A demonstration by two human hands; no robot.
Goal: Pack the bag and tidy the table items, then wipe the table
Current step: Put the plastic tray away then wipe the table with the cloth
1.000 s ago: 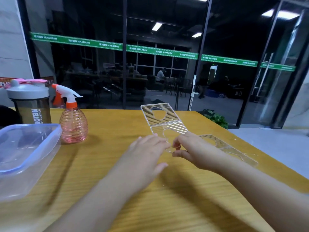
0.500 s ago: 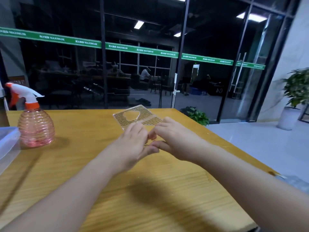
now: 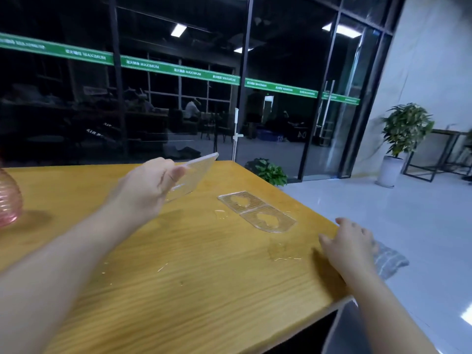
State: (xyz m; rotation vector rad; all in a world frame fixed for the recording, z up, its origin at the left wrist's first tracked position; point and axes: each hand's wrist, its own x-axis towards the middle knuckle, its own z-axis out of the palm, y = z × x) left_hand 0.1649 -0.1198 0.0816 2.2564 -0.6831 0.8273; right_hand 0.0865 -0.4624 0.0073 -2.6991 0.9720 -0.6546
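- A clear ribbed plastic panel [image 3: 190,175] is gripped at its near end by the left hand [image 3: 148,186], thumb on top and fingers curled beneath; the panel is held tilted above the surface, clear of it.
- The right hand [image 3: 350,242] is laid at the right edge of the surface with fingers loosely spread; it touches a grey striped cloth [image 3: 389,259] that hangs over that edge. Whether the cloth is grasped cannot be told.
- A second clear ribbed panel [image 3: 256,212], with two cut-out openings, is seen lying flat on the surface between the two hands, near the right edge.
- The wooden surface [image 3: 178,290] is marked with small water drops and streaks beside the flat panel and nearer the camera.
- A pink ribbed spray bottle [image 3: 9,200] is cut off at the left border; only its body is shown.
- Beyond the surface a dark glass wall with a green band [image 3: 178,70] is recorded; a low green plant [image 3: 268,171] stands at its foot and a potted plant [image 3: 406,131] further right on a pale floor.
- Against the frame half a second earlier: both hands were then joined at the panel, which lay on the surface; the right hand has since been moved to the cloth, and the panel has been lifted by the left alone.
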